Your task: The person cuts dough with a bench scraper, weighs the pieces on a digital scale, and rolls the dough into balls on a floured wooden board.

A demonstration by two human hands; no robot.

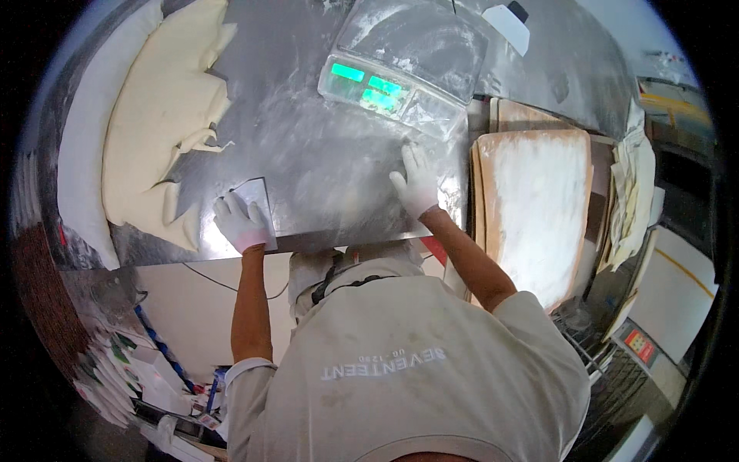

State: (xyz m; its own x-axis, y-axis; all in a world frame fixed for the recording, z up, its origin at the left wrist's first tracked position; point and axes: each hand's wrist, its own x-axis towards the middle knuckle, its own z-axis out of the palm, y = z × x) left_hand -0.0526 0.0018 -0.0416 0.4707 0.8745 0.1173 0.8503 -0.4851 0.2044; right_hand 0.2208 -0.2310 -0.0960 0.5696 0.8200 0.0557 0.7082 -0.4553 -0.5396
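My left hand (237,221) is in a white glove at the table's front edge, its fingers spread over a flat, shiny metal piece (258,192); whether it grips this is hard to tell. My gloved right hand (416,181) lies open on the floury steel table (308,154), below a scale (362,85) with green displays. To the left of my hands lies a pale sheet of dough (154,115) with a torn edge, beside a long white folded cloth or roll (85,177).
On the right are stacked floured boards (531,215) and layered pale sheets (631,192). A white scraper-like tool (504,27) lies at the back. Under the table are a cable (231,286) and white packages (158,369). A metal rack (585,354) stands at lower right.
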